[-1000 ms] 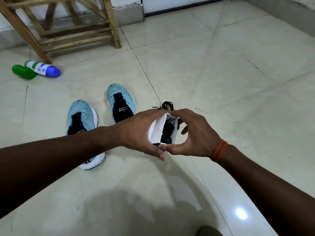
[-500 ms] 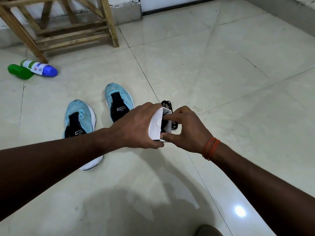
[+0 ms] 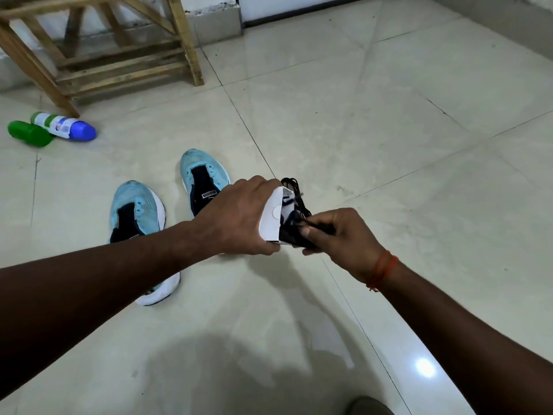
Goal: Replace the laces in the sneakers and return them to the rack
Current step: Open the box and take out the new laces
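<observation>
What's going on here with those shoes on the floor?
A person is unpacking a set of laces. The left hand grips a white packet, and the right hand pinches the black laces sticking out of it, apparently to draw them out. Two light blue sneakers stand side by side on the tiled floor just beyond, seemingly unlaced. The wooden rack is farther back, with two bottles lying beside it.

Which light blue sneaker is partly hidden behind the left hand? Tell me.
The right-hand light blue sneaker, its heel behind the left hand; the other sneaker lies further left, under the forearm.
</observation>
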